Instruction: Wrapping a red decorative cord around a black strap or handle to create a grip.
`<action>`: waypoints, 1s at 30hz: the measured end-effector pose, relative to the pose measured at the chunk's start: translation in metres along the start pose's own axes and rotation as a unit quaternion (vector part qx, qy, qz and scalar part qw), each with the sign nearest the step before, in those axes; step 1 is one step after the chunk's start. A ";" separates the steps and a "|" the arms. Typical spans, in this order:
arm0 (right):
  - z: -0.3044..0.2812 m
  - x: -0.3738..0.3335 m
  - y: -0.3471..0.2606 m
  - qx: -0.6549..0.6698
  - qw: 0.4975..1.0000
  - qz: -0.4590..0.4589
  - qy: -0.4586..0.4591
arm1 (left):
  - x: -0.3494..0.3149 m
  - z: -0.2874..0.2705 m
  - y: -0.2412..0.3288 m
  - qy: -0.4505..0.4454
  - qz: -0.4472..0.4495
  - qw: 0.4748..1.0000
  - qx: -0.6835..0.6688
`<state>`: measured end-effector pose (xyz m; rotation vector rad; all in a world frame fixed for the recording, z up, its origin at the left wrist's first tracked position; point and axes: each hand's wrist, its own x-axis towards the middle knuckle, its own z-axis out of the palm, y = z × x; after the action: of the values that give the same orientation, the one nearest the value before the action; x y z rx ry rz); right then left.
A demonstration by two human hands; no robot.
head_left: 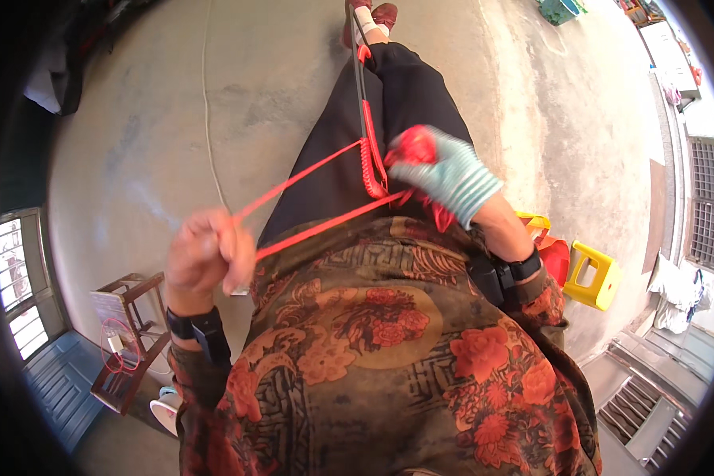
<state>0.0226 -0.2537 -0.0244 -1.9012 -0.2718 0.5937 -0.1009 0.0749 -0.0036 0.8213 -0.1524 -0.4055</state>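
Observation:
A dark thin frame runs lengthwise between my legs toward my feet. Red cord is coiled tightly around its near, curved end, and more red shows farther up it. My left hand, bare and slightly blurred, is closed on a red strip; two stretches of it run taut from the hand to the wrapped end. My right hand wears a teal-and-white striped glove and grips a blurred red bundle just right of the frame. Loose red ends hang below that hand.
A yellow plastic stool and a red item stand close to my right elbow. To my left is a wooden chair frame with a pink cord loop. A teal basket sits far right on the concrete floor.

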 end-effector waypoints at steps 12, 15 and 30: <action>-0.005 0.010 -0.008 -0.469 0.882 -0.044 0.011 | 0.122 -0.001 -0.068 0.094 -0.171 0.968 0.157; 0.002 0.021 -0.008 -0.328 0.944 -0.010 -0.028 | 0.119 -0.003 -0.074 0.091 -0.172 0.968 0.158; -0.013 0.021 -0.005 0.139 0.983 -0.044 0.112 | 0.098 -0.032 -0.007 0.131 0.016 0.978 -0.162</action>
<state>0.0478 -0.2522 -0.0217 -1.6575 -0.1189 0.3340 -0.0046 0.0524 -0.0325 0.5430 0.1427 -0.2790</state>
